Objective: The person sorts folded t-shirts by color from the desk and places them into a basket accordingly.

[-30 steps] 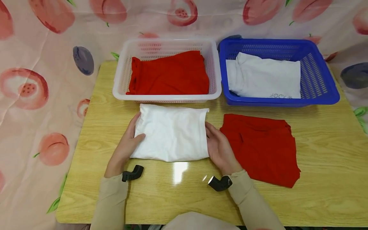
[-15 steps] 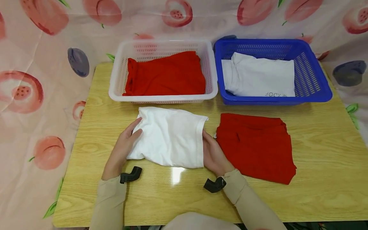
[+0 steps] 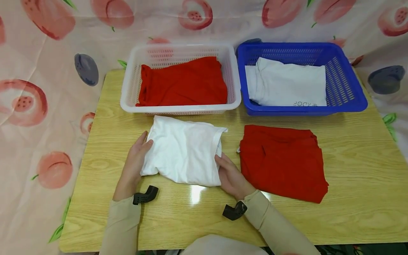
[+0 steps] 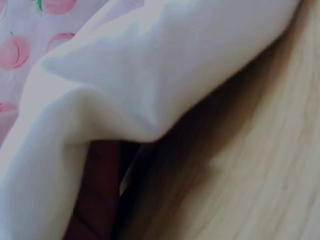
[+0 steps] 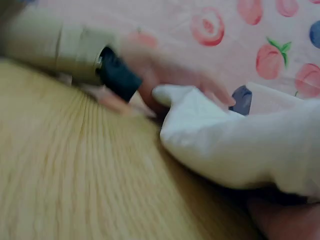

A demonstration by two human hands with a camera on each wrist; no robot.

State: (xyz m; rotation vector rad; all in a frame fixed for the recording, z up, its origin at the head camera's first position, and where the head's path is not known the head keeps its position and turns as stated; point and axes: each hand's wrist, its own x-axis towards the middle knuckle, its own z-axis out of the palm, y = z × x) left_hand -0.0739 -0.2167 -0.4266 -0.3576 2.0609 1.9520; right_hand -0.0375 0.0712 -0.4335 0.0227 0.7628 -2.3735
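A folded white T-shirt (image 3: 183, 152) is held between both hands over the table, in front of the baskets. My left hand (image 3: 133, 166) grips its left side, thumb on top and the other fingers largely hidden by the cloth. At the right edge, beside the hem, my right hand (image 3: 233, 179) pinches the layers with its thumb over them and fingers underneath. The left wrist view has the white cloth (image 4: 150, 65) sagging above the wood, a dark shadow beneath. In the right wrist view a bunched corner (image 5: 195, 112) sticks up by the left hand (image 5: 182, 72).
A folded red garment (image 3: 282, 163) lies right of the right hand. Behind stand a white basket (image 3: 180, 108) holding red clothing (image 3: 185, 83) and a blue basket (image 3: 306, 111) holding white clothing (image 3: 290, 83). A fruit-print cloth hangs behind the wooden table (image 3: 178, 226).
The T-shirt's right edge has shifted left and toward the person, tilting the bundle. The right hand has moved left with it, its thumb now on top of the edge. The head view has shifted slightly.
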